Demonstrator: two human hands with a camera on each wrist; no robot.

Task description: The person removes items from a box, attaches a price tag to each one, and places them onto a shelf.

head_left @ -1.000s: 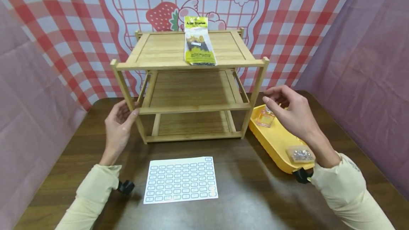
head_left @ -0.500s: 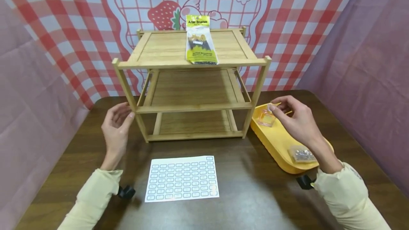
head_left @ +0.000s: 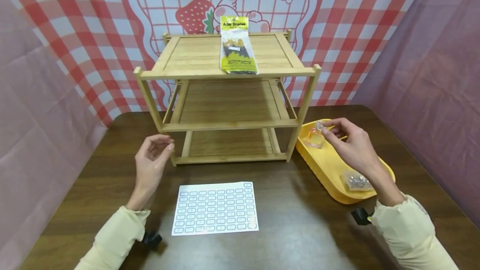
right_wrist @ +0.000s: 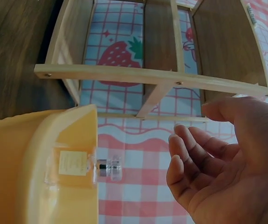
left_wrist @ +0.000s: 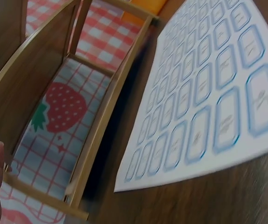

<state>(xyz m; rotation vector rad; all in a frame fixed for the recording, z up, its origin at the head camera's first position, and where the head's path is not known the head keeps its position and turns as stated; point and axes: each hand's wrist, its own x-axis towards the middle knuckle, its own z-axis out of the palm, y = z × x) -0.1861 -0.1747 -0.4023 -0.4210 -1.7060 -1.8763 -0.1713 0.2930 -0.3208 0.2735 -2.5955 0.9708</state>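
While a small, square, clear bottle (head_left: 314,139) with a pale label (right_wrist: 73,162) is standing upright near the far end of a long yellow tray (head_left: 327,161), the right hand (head_left: 352,143) is hovering just beside the bottle's transparent cap (right_wrist: 111,168). Its fingers are curling loosely, its thumb is standing apart from them, and the right wrist view is showing a gap between fingertips and cap. At the tray's near end, a flat, transparent packet (head_left: 356,181) of small silvery pieces is lying. The tray is sitting toward the right edge of a dark brown wooden worktop (head_left: 300,232), beside a pale wooden three-tier rack (head_left: 230,126). Near the rack's left front post (head_left: 148,97), the left hand (head_left: 151,163) is hanging, its fingers bending loosely and gripping nothing; whether it is touching the post, I cannot tell. On the top shelf, a yellow-and-clear plastic pack (head_left: 239,49) reading "Artist Brushes" is resting, its lower end reaching the front rail. Toward the worktop's near edge, a white rectangular sheet (head_left: 215,208) with rows of blue-outlined boxes is lying flat. Behind everything, a red-and-white checked cloth (head_left: 345,24) with strawberries is hanging.
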